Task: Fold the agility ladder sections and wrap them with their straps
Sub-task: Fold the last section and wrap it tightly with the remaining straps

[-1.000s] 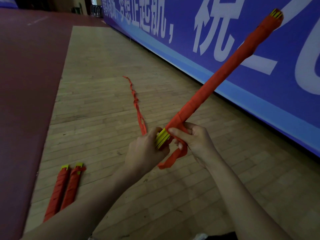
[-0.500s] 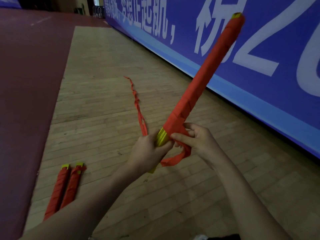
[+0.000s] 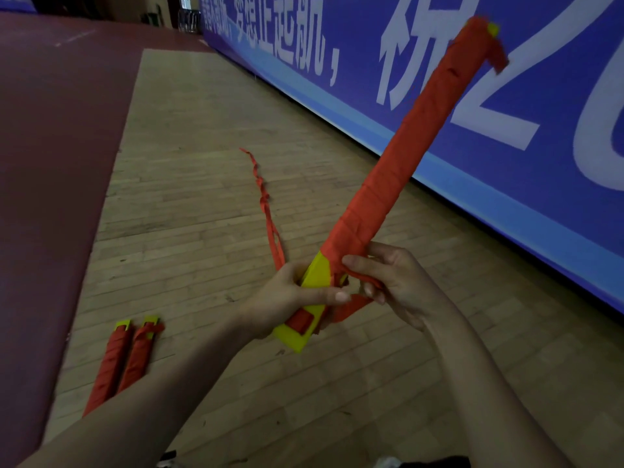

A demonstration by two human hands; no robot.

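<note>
Holding a folded ladder section (image 3: 405, 146) in the air with both hands.
Grips its yellow lower end (image 3: 315, 282) with the left hand (image 3: 287, 298), pinches the red strap (image 3: 353, 307) just beside it with the right hand (image 3: 395, 285). Wrapped part slanting up toward the blue banner (image 3: 506, 184); strap tail (image 3: 266, 204) trailing on the wooden floor (image 3: 189, 170), two wrapped sections (image 3: 125, 359) side by side at left.

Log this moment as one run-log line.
stage: wrapping | left hand: grips yellow rung end of red-wrapped ladder bundle | right hand: pinches loose red strap | done: two wrapped bundles on wooden floor
</note>
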